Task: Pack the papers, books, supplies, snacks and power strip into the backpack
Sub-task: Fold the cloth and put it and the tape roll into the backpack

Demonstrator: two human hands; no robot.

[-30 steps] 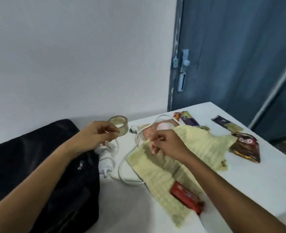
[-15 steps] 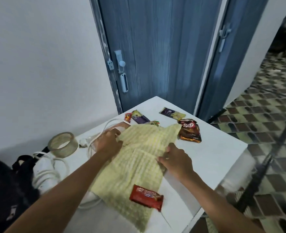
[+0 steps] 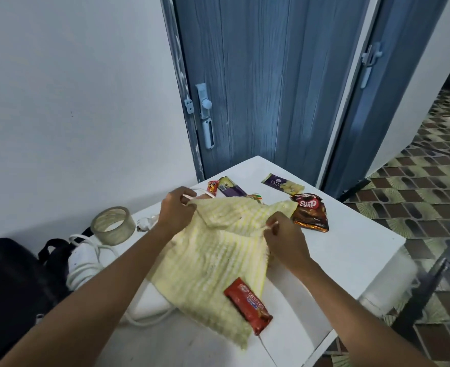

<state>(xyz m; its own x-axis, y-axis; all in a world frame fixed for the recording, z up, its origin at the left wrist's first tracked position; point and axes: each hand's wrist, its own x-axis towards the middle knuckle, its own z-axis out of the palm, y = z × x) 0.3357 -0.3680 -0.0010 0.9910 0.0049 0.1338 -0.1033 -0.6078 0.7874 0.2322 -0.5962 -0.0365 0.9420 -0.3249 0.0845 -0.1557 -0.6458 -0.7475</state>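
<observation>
A pale yellow knitted cloth (image 3: 213,263) lies across the middle of the white table (image 3: 351,250). My left hand (image 3: 177,210) pinches its far left corner and my right hand (image 3: 284,234) pinches its far right edge, both lifting it slightly. A red snack bar (image 3: 247,305) rests on the cloth's near end. A brown chip bag (image 3: 310,211) and two purple snack packs (image 3: 283,183) (image 3: 230,189) lie beyond. The white power strip (image 3: 86,258) with its coiled cord sits at the left beside the black backpack (image 3: 12,287). A clear tape roll (image 3: 112,225) stands behind the strip.
A small red snack pack (image 3: 212,187) lies near the wall. Blue doors (image 3: 258,83) stand behind the table. The table's right edge drops to a patterned tile floor (image 3: 417,194), where a dark stand leg (image 3: 430,274) slants beside the table corner.
The view swung right from the backpack to the table. My left hand let go of the tape roll and moved to the cloth; both hands now pinch and lift its far edge.
</observation>
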